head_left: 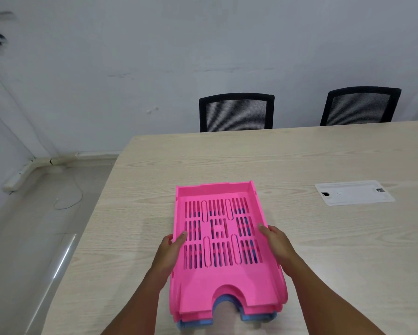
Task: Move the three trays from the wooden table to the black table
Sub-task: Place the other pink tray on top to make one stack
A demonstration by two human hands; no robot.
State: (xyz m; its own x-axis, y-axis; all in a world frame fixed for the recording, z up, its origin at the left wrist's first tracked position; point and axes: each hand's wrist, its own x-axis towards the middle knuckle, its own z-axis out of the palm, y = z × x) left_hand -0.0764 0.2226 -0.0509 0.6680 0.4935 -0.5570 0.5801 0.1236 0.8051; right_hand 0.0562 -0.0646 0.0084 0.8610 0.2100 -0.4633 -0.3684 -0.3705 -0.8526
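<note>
A stack of slotted plastic trays lies on the light wooden table (324,238) near its front left corner. The top tray is pink (223,281), a second pink edge shows just beneath it, and a blue tray (248,316) peeks out at the bottom front. My left hand (170,250) grips the stack's left side wall, thumb over the rim. My right hand (277,243) grips the right side wall the same way. The black table is not in view.
Two black mesh chairs (235,112) (360,106) stand behind the table's far edge against a white wall. A white cable cover plate (354,192) is set into the tabletop at right. Grey floor with a loose cable (67,199) lies to the left.
</note>
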